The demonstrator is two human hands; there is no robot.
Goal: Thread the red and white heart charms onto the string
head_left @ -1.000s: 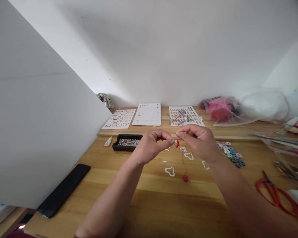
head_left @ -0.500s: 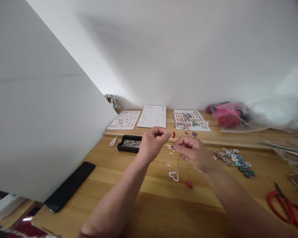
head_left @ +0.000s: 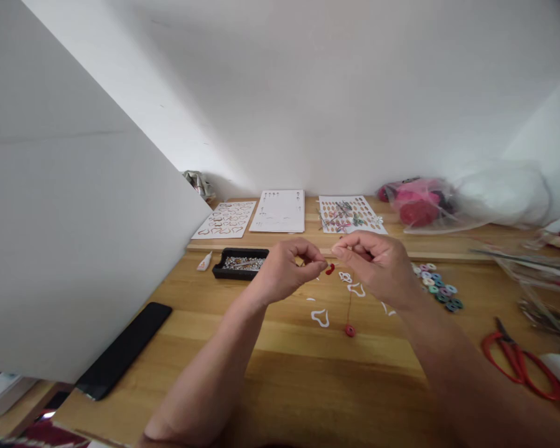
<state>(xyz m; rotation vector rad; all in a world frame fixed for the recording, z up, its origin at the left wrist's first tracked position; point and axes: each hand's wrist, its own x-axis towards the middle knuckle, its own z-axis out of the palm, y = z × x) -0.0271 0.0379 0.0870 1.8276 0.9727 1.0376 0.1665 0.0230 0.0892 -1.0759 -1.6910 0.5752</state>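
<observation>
My left hand (head_left: pixel 289 269) is closed in a pinch on a small piece partly wrapped in red thread (head_left: pixel 330 269), whose red part juts out past the fingertips. Close by on the right, my right hand (head_left: pixel 376 264) pinches a fine thread. This reddish thread (head_left: pixel 350 303) hangs from it down to a small red bobbin (head_left: pixel 350 330) at the table surface. White curved cut-outs lie below the hands, among them a wavy triangular outline (head_left: pixel 320 318) and a similar one (head_left: pixel 356 289). The fingers hide part of the wrapped piece.
A black tray of small beads (head_left: pixel 241 264) and a glue tube (head_left: pixel 204 261) sit left, a black phone (head_left: pixel 125 350) nearer. Patterned sheets (head_left: pixel 279 211) lie on the raised back ledge. To the right are several bobbins (head_left: pixel 441 289), red-handled scissors (head_left: pixel 518 361) and plastic bags (head_left: pixel 429 205).
My right hand has risen and come closer to the wrapped piece, and the thread hangs straighter. The red part points lower now. The view has shifted slightly.
</observation>
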